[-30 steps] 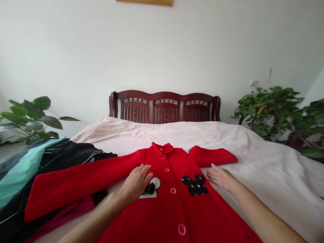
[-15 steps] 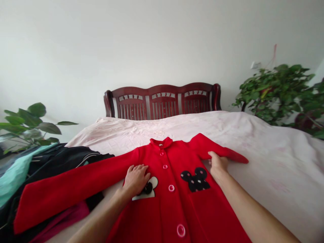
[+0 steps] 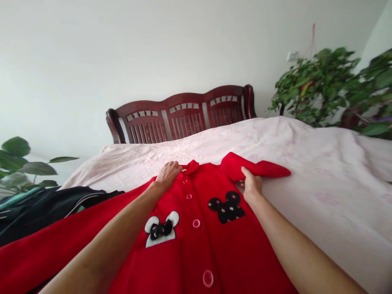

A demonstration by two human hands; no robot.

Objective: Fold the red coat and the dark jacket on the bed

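Red coat point(image 3: 205, 212) lay front-up on the bed point(image 3: 321, 228) | body spread, left sleeve point(image 3: 61, 228) outstretched; right sleeve point(image 3: 263, 168) kinked, not yet straight | I had my right hand point(image 3: 252, 184) clamped on that sleeve; left hand point(image 3: 168, 174) beside the collar point(image 3: 192, 166), finger grip I couldn't tell

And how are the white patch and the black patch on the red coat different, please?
The white patch carries a black bow; the black patch shows none. The black patch has pale spots; the white patch looks plain. Both are shaped like a round-eared head on the red coat.
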